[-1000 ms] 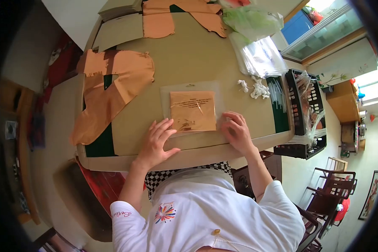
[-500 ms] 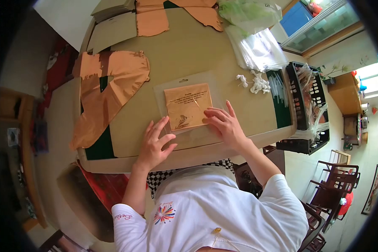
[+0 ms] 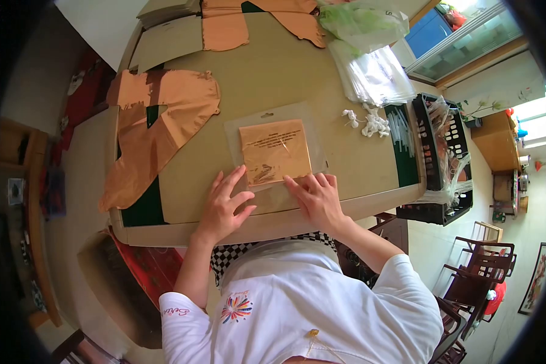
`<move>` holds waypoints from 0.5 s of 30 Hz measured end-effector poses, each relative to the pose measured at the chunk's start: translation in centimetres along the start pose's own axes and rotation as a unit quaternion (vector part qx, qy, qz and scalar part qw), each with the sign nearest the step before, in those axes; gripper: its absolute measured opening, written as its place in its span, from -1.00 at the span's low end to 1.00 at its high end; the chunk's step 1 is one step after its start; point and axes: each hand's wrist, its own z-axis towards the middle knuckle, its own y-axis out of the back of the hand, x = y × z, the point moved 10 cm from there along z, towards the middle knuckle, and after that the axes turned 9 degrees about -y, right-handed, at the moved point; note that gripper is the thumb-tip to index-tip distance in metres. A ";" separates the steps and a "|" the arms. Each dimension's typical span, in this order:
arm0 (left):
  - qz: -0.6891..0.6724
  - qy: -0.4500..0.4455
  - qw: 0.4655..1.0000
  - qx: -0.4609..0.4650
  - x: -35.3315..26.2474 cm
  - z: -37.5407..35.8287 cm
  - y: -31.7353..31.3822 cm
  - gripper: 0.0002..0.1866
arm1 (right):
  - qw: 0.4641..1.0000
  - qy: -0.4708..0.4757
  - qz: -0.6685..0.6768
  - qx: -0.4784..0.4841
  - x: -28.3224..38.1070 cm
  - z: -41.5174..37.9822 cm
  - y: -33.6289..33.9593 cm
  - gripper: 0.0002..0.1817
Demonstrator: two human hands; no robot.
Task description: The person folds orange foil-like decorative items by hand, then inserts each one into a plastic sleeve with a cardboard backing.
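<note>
A flat square packet of copper-coloured foil (image 3: pixel 275 151) with printed text lies inside a clear plastic sleeve (image 3: pixel 318 139) on the table in front of me. My left hand (image 3: pixel 223 205) rests by the packet's lower left corner, fingers apart, with nothing in it. At the packet's lower right edge is my right hand (image 3: pixel 315 199), its fingers bent and the index fingertip touching the sleeve near the foil's bottom edge. No object shows in its grasp.
Copper foil pieces (image 3: pixel 176 121) spread on the left of the table (image 3: pixel 273 67), near grey cards (image 3: pixel 170 43). At the right are clear bags (image 3: pixel 379 76), white string bundles (image 3: pixel 375 121), thin clear sticks (image 3: pixel 400 130) and a black crate (image 3: pixel 428 145).
My right hand has moved down and slightly left along the packet, from its right edge to its lower edge, and its fingers are more bent. My left hand has stayed nearly in place.
</note>
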 end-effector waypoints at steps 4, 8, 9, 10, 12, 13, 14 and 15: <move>0.000 0.000 1.000 -0.002 0.0 0.0 0.1 -0.73 | 0.999 0.000 -0.031 0.009 -0.5 0.3 -0.3 -0.44; 0.006 0.002 1.000 -0.003 -0.1 0.1 0.2 -0.72 | 0.998 0.011 -0.048 0.026 -1.3 0.6 0.0 -0.45; 0.005 0.002 1.000 -0.003 -0.1 0.1 0.2 -0.72 | 0.998 0.011 -0.045 0.036 -1.4 0.6 -0.1 -0.45; 0.004 0.001 1.000 -0.003 -0.1 0.1 0.2 -0.72 | 0.998 0.011 -0.041 0.045 -1.5 0.6 -0.3 -0.44; 0.005 0.001 1.000 -0.001 0.0 0.1 0.3 -0.72 | 0.998 0.027 -0.011 0.049 -1.5 0.5 0.0 -0.43; 0.005 0.002 1.000 0.000 0.0 0.1 0.2 -0.72 | 0.998 0.044 0.016 0.046 -1.6 0.3 0.6 -0.43; 0.004 0.004 1.000 0.001 0.0 0.0 0.2 -0.72 | 0.996 0.061 0.044 0.045 -1.8 0.0 1.3 -0.43; 0.004 0.006 1.000 -0.001 0.0 -0.1 0.2 -0.72 | 0.996 0.055 0.045 0.056 -2.4 0.0 1.7 -0.45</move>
